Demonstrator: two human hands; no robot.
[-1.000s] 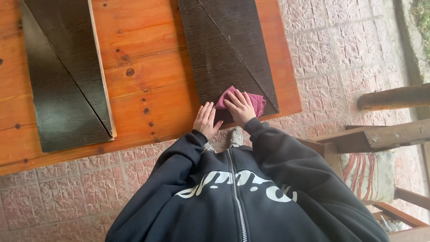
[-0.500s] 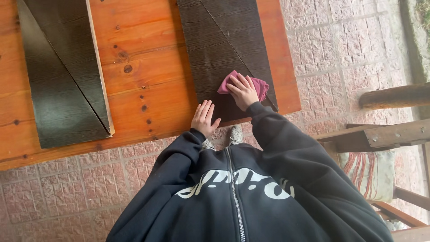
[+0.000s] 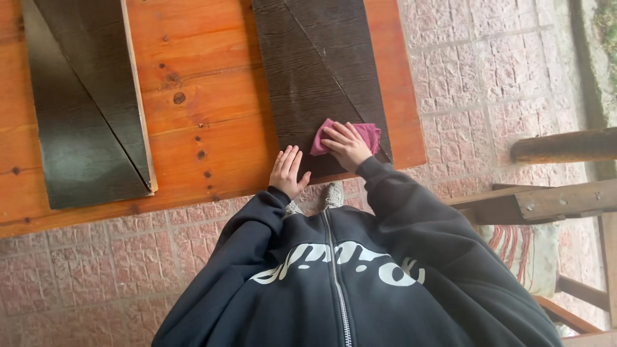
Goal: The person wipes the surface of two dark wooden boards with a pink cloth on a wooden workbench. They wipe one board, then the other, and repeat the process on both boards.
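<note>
On the dark rectangular wooden board [image 3: 315, 83], near its front edge, the right hand [image 3: 347, 144] presses flat a soft, limp magenta cloth [image 3: 367, 133], likely bunchable anywhere, while the left hand [image 3: 287, 172] rests open just beside.

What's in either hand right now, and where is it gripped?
Right hand presses flat on the crumpled magenta cloth, covering its left part, not pinching it. Left hand rests empty on the dark wooden panel.
</note>
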